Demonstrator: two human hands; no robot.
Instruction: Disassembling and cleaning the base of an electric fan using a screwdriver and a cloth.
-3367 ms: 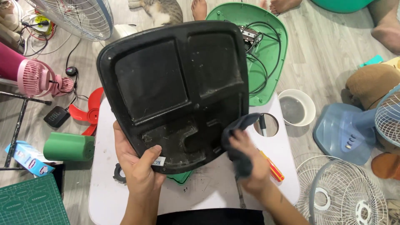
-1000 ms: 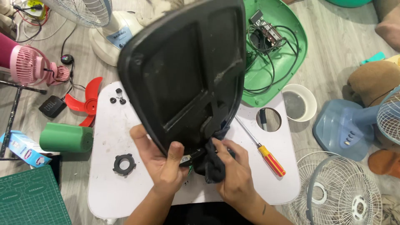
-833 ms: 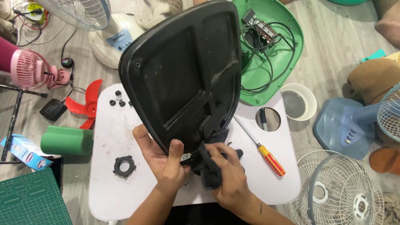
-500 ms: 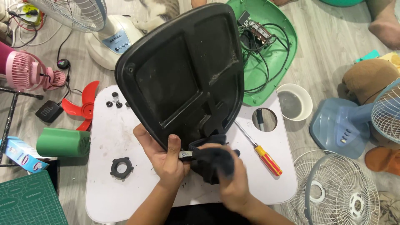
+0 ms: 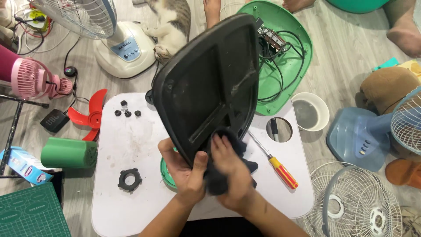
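**Dark cloth pressed to the black panel**

Our left hand (image 5: pixel 186 171) gripped the lower edge of the black plastic panel (image 5: pixel 208 85), fingers curled behind it and thumb across the front, forearm rising from below. Our right hand (image 5: pixel 230 169) lay beside it, fingers closed over a dark cloth (image 5: pixel 243 164) pushed against the panel's bottom recess. The panel stood tilted, its hollow ribbed side facing us, above the white table (image 5: pixel 131 145). Right of the panel a screwdriver (image 5: pixel 274 160) with a red and yellow handle lay on the table; left of the panel sat a black ring nut (image 5: pixel 130 179). Behind the panel lay a green fan base (image 5: pixel 287 66) with loose wires.
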